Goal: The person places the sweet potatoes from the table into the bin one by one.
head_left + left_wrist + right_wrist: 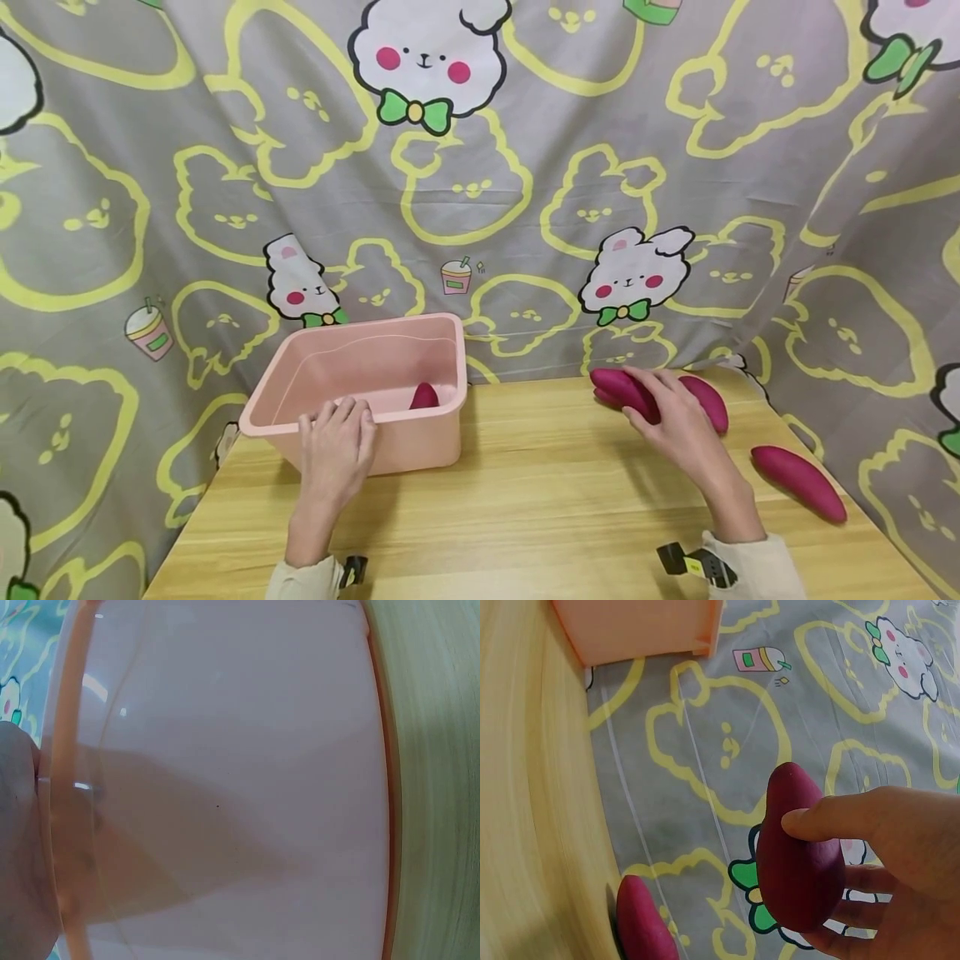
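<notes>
My left hand (335, 446) grips the near rim of a pink plastic bin (416, 446), fingers curled over the edge. Inside the bin lies a purple-red sweet potato (424, 397), its lower part hidden by the front wall. At the right, my right hand (675, 421) holds another sweet potato (799, 859), thumb on one side and fingers behind it. Just under the held one, part of a further sweet potato (604, 399) shows. One more sweet potato (708, 404) lies behind the right hand, partly covered by it.
A separate sweet potato (798, 483) lies near the right edge of the wooden table (525, 517). A grey patterned cloth (517, 200) hangs behind the table and along both sides. The bin stands at the back left, close to the cloth.
</notes>
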Demonstrator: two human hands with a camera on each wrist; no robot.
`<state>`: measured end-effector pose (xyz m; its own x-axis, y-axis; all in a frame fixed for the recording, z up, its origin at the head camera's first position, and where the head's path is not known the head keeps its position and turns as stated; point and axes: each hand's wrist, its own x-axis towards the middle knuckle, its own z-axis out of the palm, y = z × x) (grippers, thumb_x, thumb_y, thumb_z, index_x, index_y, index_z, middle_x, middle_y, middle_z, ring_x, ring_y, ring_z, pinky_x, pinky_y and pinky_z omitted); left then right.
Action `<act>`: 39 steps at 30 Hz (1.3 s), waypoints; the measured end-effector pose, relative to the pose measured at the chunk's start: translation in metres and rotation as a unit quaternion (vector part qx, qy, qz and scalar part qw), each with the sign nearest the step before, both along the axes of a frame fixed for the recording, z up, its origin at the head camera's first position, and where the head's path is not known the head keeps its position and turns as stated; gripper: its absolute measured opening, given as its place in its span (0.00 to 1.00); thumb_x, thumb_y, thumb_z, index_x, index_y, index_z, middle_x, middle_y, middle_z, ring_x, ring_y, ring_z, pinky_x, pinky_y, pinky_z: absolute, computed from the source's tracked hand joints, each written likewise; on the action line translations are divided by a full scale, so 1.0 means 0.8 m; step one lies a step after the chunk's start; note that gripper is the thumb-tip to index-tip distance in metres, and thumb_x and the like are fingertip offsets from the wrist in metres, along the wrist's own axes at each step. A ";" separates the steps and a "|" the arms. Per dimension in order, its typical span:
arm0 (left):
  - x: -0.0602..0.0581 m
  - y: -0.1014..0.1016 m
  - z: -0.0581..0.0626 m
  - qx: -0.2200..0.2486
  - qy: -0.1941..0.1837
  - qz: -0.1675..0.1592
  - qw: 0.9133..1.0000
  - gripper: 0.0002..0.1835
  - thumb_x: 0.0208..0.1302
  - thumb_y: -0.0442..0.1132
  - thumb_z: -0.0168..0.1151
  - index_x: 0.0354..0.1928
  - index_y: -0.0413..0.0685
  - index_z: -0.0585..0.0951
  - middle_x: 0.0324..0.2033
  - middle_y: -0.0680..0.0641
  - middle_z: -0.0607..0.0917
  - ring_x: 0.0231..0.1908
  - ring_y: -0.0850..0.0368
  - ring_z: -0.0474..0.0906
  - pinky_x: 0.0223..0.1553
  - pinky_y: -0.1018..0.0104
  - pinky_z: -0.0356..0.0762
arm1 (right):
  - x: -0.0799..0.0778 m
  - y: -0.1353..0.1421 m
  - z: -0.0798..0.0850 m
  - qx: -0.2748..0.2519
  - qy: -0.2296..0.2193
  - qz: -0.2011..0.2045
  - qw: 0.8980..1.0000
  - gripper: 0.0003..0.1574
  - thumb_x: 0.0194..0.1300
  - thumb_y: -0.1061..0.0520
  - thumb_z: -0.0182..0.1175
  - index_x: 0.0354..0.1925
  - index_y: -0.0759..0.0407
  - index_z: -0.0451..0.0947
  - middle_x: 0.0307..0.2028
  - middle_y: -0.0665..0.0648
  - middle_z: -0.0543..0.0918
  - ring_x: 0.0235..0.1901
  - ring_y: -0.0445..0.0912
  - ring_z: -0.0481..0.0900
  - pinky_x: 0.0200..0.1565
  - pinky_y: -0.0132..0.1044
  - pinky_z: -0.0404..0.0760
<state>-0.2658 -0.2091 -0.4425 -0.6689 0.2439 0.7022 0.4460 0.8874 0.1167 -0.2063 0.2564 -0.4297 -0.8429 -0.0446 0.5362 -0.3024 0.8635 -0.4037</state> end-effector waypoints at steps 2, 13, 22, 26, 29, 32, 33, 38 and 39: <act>0.000 0.000 -0.001 -0.001 -0.002 0.000 1.000 0.15 0.75 0.43 0.41 0.34 0.46 0.76 0.35 0.43 0.82 0.40 0.38 0.73 0.47 0.39 0.61 | 0.000 -0.002 0.000 -0.004 0.006 0.002 1.000 0.39 0.58 0.62 0.74 0.67 0.60 0.73 0.53 0.67 0.79 0.46 0.62 0.79 0.43 0.61 0.80; 0.000 0.002 -0.002 0.001 -0.002 -0.001 1.000 0.16 0.75 0.43 0.41 0.34 0.46 0.76 0.35 0.44 0.82 0.40 0.39 0.74 0.44 0.41 0.61 | -0.004 -0.015 -0.004 -0.021 0.039 0.017 0.999 0.40 0.55 0.64 0.76 0.65 0.62 0.74 0.55 0.65 0.80 0.48 0.60 0.79 0.44 0.58 0.80; -0.002 0.005 -0.002 -0.003 0.002 -0.001 1.000 0.16 0.75 0.44 0.41 0.34 0.46 0.76 0.36 0.44 0.82 0.40 0.39 0.74 0.45 0.40 0.61 | -0.009 -0.023 -0.003 -0.020 0.071 0.039 0.996 0.39 0.56 0.64 0.75 0.65 0.63 0.74 0.55 0.65 0.80 0.48 0.59 0.80 0.44 0.56 0.81; -0.002 0.006 -0.002 -0.010 0.004 0.001 1.000 0.17 0.75 0.44 0.40 0.34 0.46 0.76 0.35 0.44 0.82 0.40 0.39 0.74 0.45 0.40 0.62 | -0.010 -0.027 -0.002 -0.014 0.078 0.043 0.996 0.38 0.56 0.63 0.75 0.65 0.61 0.75 0.55 0.64 0.80 0.48 0.58 0.81 0.43 0.56 0.82; -0.002 0.006 -0.002 -0.010 0.004 0.002 1.000 0.17 0.75 0.44 0.40 0.34 0.46 0.77 0.35 0.44 0.82 0.40 0.39 0.74 0.45 0.40 0.62 | -0.012 -0.031 -0.001 -0.009 0.081 0.043 0.996 0.37 0.57 0.63 0.75 0.64 0.59 0.76 0.54 0.63 0.81 0.45 0.57 0.81 0.42 0.54 0.82; -0.001 0.005 -0.002 -0.009 0.003 0.003 1.000 0.17 0.75 0.44 0.40 0.34 0.46 0.77 0.36 0.44 0.83 0.40 0.39 0.74 0.45 0.40 0.62 | -0.014 -0.034 0.001 -0.008 0.082 0.043 0.996 0.37 0.57 0.62 0.75 0.64 0.58 0.76 0.52 0.61 0.81 0.43 0.55 0.81 0.40 0.52 0.81; -0.001 0.005 -0.002 -0.009 0.003 0.003 1.000 0.17 0.75 0.44 0.40 0.34 0.46 0.77 0.36 0.43 0.83 0.40 0.39 0.74 0.45 0.40 0.62 | -0.014 -0.036 0.002 -0.008 0.083 0.044 0.996 0.36 0.57 0.62 0.75 0.64 0.58 0.76 0.52 0.61 0.80 0.42 0.55 0.81 0.40 0.52 0.81; -0.001 0.003 -0.001 -0.005 0.007 0.005 1.000 0.17 0.75 0.44 0.40 0.33 0.45 0.76 0.35 0.43 0.83 0.39 0.38 0.74 0.45 0.40 0.61 | -0.018 -0.043 0.008 -0.011 0.085 0.050 0.995 0.36 0.58 0.61 0.74 0.64 0.59 0.76 0.52 0.60 0.80 0.41 0.54 0.80 0.40 0.52 0.81; -0.001 0.003 -0.001 -0.003 0.010 0.004 1.000 0.17 0.75 0.44 0.40 0.33 0.45 0.76 0.35 0.43 0.83 0.39 0.38 0.74 0.45 0.39 0.61 | -0.018 -0.045 0.009 -0.012 0.085 0.051 0.995 0.36 0.59 0.60 0.74 0.64 0.59 0.76 0.52 0.60 0.79 0.42 0.54 0.80 0.41 0.52 0.81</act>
